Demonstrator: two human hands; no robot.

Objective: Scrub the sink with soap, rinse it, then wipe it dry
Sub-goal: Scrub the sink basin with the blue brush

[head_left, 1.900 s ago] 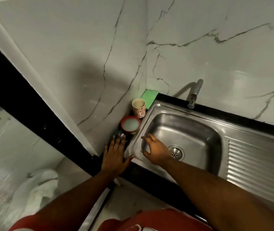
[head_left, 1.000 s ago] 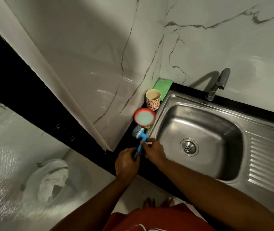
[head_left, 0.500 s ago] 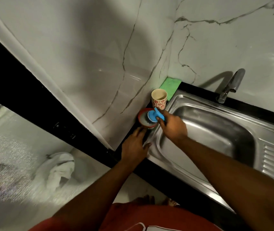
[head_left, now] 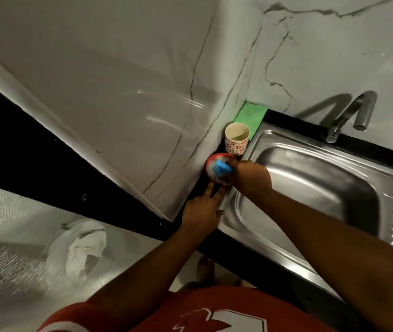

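Two seconds back, roughly, both hands were empty at the near-left corner of the sink (head_left: 310, 188). One second back a blue brush (head_left: 221, 167) came up between them. Now the right hand (head_left: 250, 176) has it alone. Its grip is closed round the handle, which is almost all hidden under the fingers, so only the blue head shows. The head is pushed down into the red bowl (head_left: 209, 161), which stands on the black counter (head_left: 296, 119) at ten o'clock from the basin, just outside the steel rim. I take the pale filling seen in the bowl earlier for soap. My judgement is therefore that the brush is being loaded and the scrubbing is not yet begun, because the basin shows no foam.

The left hand (head_left: 202, 209) lies at eight o'clock from the basin, fingers straight, its grip open and holding nothing. The fingertips reach to the foot of the bowl and seem to steady it, though I cannot tell if they really touch.

A patterned cup (head_left: 236, 140) stands just beside the bowl, at eleven o'clock from the basin. Behind it a green cloth (head_left: 250, 116) lies in the corner of the walls. The tap (head_left: 356, 111) is at one o'clock, and no water is seen running. A white cloth (head_left: 83, 248) lies on the floor, well apart, at eight o'clock.

The cup is so near that lifting the brush carelessly could knock it. The right forearm covers the drain, so its state I cannot say.
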